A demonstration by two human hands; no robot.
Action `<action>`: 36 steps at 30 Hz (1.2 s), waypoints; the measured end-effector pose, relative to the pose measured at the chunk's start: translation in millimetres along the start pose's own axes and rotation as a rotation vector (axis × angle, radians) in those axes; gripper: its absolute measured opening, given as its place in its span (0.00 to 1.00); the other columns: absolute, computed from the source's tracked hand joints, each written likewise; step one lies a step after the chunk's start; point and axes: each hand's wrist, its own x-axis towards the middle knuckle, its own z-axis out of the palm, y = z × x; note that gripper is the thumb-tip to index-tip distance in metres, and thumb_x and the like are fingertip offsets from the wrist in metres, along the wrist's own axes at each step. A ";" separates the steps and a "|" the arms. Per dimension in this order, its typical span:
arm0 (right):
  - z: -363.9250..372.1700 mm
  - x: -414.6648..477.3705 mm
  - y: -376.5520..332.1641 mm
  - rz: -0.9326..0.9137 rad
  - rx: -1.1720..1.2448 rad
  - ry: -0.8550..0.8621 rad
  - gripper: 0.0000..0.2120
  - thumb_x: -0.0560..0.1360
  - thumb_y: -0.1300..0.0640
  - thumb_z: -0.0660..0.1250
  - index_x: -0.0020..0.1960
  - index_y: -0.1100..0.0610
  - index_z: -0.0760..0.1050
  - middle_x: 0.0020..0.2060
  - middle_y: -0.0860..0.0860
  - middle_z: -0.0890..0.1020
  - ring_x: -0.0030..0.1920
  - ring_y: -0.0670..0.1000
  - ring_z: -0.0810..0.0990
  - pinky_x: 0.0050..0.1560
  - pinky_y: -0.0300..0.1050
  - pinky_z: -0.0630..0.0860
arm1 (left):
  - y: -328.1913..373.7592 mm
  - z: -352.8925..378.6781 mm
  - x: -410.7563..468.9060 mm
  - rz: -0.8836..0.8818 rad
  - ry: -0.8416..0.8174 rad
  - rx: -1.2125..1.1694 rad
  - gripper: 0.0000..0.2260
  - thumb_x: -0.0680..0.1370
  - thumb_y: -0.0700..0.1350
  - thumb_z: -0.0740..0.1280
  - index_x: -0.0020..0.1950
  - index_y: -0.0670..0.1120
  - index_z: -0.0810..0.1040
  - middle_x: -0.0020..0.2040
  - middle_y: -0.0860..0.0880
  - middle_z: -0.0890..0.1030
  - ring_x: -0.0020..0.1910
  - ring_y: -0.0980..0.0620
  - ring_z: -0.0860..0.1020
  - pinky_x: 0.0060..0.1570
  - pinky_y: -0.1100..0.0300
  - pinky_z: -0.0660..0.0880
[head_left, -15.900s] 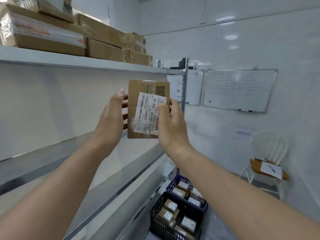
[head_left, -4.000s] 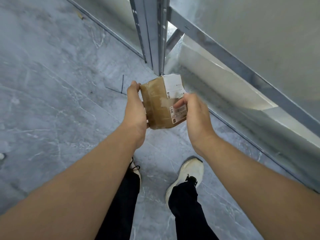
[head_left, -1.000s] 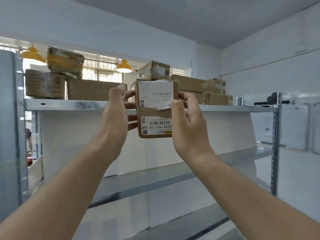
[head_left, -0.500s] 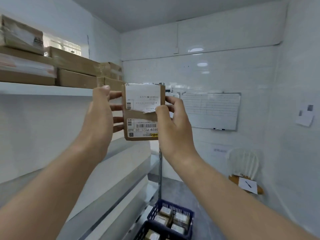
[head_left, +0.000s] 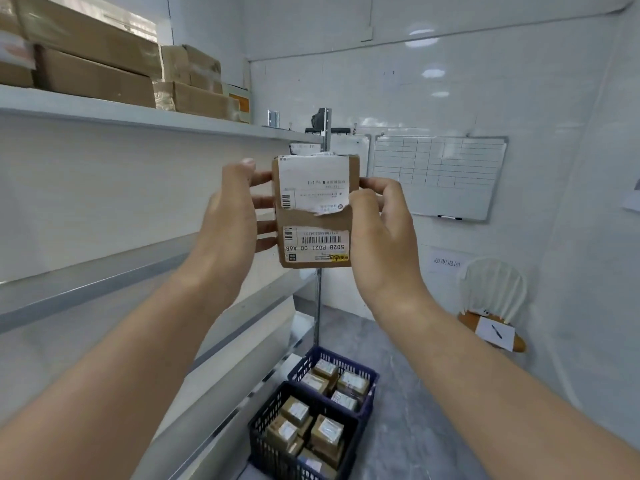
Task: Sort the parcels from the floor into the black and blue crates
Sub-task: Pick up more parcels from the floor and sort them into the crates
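At centre frame, the left hand [head_left: 228,216] and right hand [head_left: 381,230] are gripping the parcel [head_left: 315,220], fingers curled round its edges, sensibly leaving labels readable.

Brightly, evenly lit from overhead, with lamp glare in pale spots on the glossy wall [head_left: 420,31] above and right of the grip. Blown out at the window [head_left: 133,20] far up-left. Sharp at the held parcel [head_left: 313,220]; smeared on the cardboard boxes [head_left: 97,64] up-left; stretched toward the lower corners by wide-angle distortion.
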 end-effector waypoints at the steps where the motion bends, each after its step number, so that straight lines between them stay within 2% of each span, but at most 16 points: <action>1: -3.6 -0.3 7.9 0.017 -0.006 -0.002 0.07 0.88 0.51 0.60 0.64 0.48 0.73 0.61 0.51 0.82 0.58 0.49 0.85 0.40 0.33 0.80 | -7.2 4.0 -0.2 -0.021 0.003 0.008 0.22 0.85 0.60 0.50 0.58 0.53 0.81 0.49 0.48 0.84 0.53 0.44 0.84 0.59 0.45 0.80; 5: -7.0 -2.7 43.2 0.096 -0.032 0.010 0.08 0.87 0.48 0.60 0.63 0.49 0.73 0.61 0.50 0.82 0.58 0.47 0.84 0.41 0.34 0.81 | -41.0 13.6 1.8 -0.123 -0.006 0.022 0.20 0.85 0.59 0.51 0.55 0.53 0.80 0.47 0.49 0.84 0.51 0.44 0.84 0.60 0.44 0.80; 7: -3.4 -5.6 64.3 0.140 -0.065 0.041 0.14 0.82 0.42 0.60 0.63 0.48 0.72 0.61 0.50 0.82 0.58 0.47 0.83 0.44 0.40 0.84 | -63.6 16.5 4.7 -0.165 -0.025 0.040 0.19 0.85 0.59 0.51 0.55 0.53 0.80 0.48 0.49 0.84 0.51 0.44 0.84 0.60 0.44 0.80; 9: 1.0 -10.8 90.0 0.183 -0.096 0.056 0.14 0.82 0.42 0.60 0.63 0.47 0.71 0.62 0.50 0.81 0.59 0.48 0.83 0.48 0.45 0.85 | -89.7 17.5 8.8 -0.210 -0.036 0.049 0.19 0.85 0.59 0.51 0.54 0.53 0.80 0.46 0.50 0.84 0.50 0.45 0.84 0.59 0.44 0.80; 11: 6.3 -18.5 116.9 0.235 -0.138 0.047 0.15 0.85 0.44 0.60 0.70 0.46 0.68 0.64 0.50 0.79 0.62 0.48 0.81 0.51 0.43 0.82 | -118.3 15.3 13.1 -0.267 -0.038 0.050 0.19 0.85 0.58 0.51 0.53 0.53 0.80 0.45 0.50 0.83 0.49 0.46 0.84 0.59 0.43 0.81; 13: 12.0 -24.4 144.0 0.285 -0.179 0.048 0.24 0.83 0.41 0.58 0.78 0.44 0.64 0.68 0.49 0.77 0.66 0.48 0.79 0.56 0.42 0.79 | -146.5 12.5 15.8 -0.327 -0.043 0.044 0.18 0.85 0.57 0.52 0.53 0.53 0.79 0.45 0.50 0.83 0.50 0.45 0.84 0.60 0.43 0.80; 14: 15.0 -27.0 155.9 0.309 -0.186 0.054 0.27 0.81 0.40 0.58 0.79 0.43 0.65 0.68 0.49 0.77 0.67 0.48 0.78 0.59 0.42 0.79 | -160.0 11.5 16.6 -0.359 -0.046 0.040 0.18 0.85 0.57 0.52 0.53 0.52 0.79 0.46 0.49 0.83 0.51 0.44 0.84 0.60 0.42 0.80; 17: 25.3 -33.3 190.4 0.365 -0.194 0.070 0.25 0.77 0.40 0.57 0.73 0.39 0.69 0.67 0.47 0.78 0.66 0.46 0.79 0.65 0.49 0.81 | -196.9 8.6 19.0 -0.441 -0.060 0.039 0.17 0.86 0.56 0.52 0.55 0.52 0.78 0.47 0.49 0.84 0.53 0.43 0.84 0.60 0.43 0.80; 20: 32.7 -35.4 223.6 0.420 -0.206 0.093 0.26 0.76 0.40 0.58 0.73 0.41 0.72 0.67 0.47 0.79 0.64 0.46 0.81 0.63 0.51 0.82 | -230.3 5.9 25.2 -0.483 -0.082 0.054 0.16 0.86 0.56 0.52 0.54 0.52 0.77 0.49 0.48 0.83 0.52 0.44 0.84 0.61 0.44 0.80; 23: 33.8 -31.2 253.6 0.467 -0.189 0.111 0.25 0.76 0.40 0.58 0.72 0.41 0.72 0.67 0.48 0.79 0.63 0.47 0.82 0.64 0.54 0.84 | -258.3 7.4 35.2 -0.500 -0.113 0.080 0.16 0.86 0.56 0.51 0.54 0.53 0.78 0.48 0.49 0.83 0.52 0.45 0.84 0.57 0.47 0.81; 27: 27.4 -15.7 291.4 0.521 -0.192 0.121 0.23 0.77 0.40 0.59 0.70 0.39 0.72 0.67 0.47 0.79 0.63 0.47 0.82 0.63 0.55 0.84 | -293.1 25.2 58.1 -0.534 -0.150 0.101 0.17 0.86 0.56 0.52 0.57 0.52 0.78 0.49 0.48 0.83 0.53 0.43 0.83 0.56 0.48 0.80; 32: 1.5 30.6 353.5 0.579 -0.209 0.103 0.23 0.77 0.39 0.58 0.71 0.41 0.72 0.65 0.47 0.80 0.64 0.49 0.81 0.56 0.47 0.82 | -347.0 70.6 93.3 -0.605 -0.134 0.128 0.15 0.85 0.55 0.52 0.55 0.53 0.78 0.49 0.48 0.83 0.51 0.44 0.84 0.53 0.50 0.81; 34: -11.4 51.6 387.2 0.592 -0.212 0.088 0.23 0.77 0.39 0.58 0.70 0.42 0.73 0.65 0.46 0.79 0.65 0.50 0.80 0.57 0.49 0.82 | -373.8 95.1 107.5 -0.620 -0.109 0.133 0.15 0.85 0.54 0.52 0.52 0.53 0.77 0.44 0.51 0.84 0.48 0.47 0.83 0.49 0.52 0.80; 36: -24.0 73.4 422.3 0.624 -0.202 0.062 0.22 0.76 0.38 0.58 0.68 0.41 0.74 0.64 0.46 0.80 0.65 0.49 0.80 0.62 0.54 0.82 | -400.7 119.9 122.5 -0.639 -0.070 0.145 0.15 0.85 0.53 0.51 0.49 0.52 0.76 0.35 0.56 0.83 0.44 0.51 0.81 0.44 0.56 0.78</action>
